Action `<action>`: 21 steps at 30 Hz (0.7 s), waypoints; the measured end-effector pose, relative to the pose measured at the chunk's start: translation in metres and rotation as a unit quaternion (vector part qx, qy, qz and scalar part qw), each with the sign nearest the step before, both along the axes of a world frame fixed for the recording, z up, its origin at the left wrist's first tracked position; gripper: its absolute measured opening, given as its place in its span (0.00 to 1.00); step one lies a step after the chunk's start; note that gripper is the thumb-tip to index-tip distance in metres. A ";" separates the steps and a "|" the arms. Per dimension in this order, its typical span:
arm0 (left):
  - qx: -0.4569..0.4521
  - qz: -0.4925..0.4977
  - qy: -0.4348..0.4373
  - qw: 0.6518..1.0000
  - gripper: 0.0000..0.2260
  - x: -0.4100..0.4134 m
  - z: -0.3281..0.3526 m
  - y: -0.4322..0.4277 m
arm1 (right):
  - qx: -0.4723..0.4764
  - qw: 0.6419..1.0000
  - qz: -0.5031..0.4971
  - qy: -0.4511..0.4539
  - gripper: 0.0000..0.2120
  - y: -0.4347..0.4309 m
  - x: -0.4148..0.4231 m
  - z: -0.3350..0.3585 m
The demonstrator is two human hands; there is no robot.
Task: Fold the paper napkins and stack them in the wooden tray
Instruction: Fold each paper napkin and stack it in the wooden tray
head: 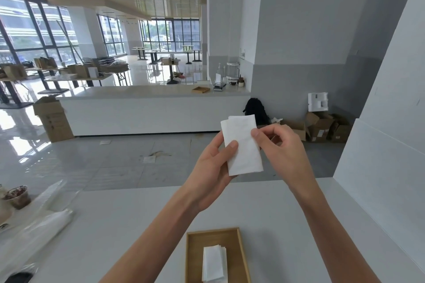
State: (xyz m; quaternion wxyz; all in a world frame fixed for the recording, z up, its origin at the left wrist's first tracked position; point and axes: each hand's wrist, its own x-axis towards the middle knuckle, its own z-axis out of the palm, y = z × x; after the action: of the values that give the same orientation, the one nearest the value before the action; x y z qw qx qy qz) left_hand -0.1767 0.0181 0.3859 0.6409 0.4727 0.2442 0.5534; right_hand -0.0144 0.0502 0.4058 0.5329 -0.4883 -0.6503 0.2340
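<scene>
A white paper napkin [243, 145], folded into an upright rectangle, is held in the air above the far edge of the white table. My left hand [212, 165] grips its left edge, thumb on the front. My right hand [280, 145] pinches its right edge near the top. Below, close to me, a wooden tray [195, 257] lies on the table. Inside it sits a stack of folded napkins [215, 264].
The white table [128, 225] carries clear plastic bags [39, 220] and a plastic cup [19, 196] at the left. A white wall panel [386, 179] borders the table on the right. Beyond are a long counter [142, 108] and cardboard boxes [322, 126].
</scene>
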 end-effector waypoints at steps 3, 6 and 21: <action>-0.002 0.000 0.020 1.000 0.16 0.000 -0.001 0.000 | -0.013 1.000 0.003 -0.010 0.09 0.003 0.000 -0.003; -0.025 -0.009 0.008 1.000 0.16 0.000 0.001 -0.001 | -0.033 0.999 0.020 0.018 0.09 0.005 0.000 -0.006; -0.014 0.091 0.144 0.985 0.15 0.000 -0.001 0.002 | -0.052 0.979 0.115 0.159 0.13 -0.002 -0.006 -0.017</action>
State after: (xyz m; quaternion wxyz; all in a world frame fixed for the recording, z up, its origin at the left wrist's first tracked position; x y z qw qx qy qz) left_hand -0.1763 0.0197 0.3851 0.5522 0.5142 0.3834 0.5326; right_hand -0.0203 0.0485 0.3884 0.5724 -0.3939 -0.5962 0.4022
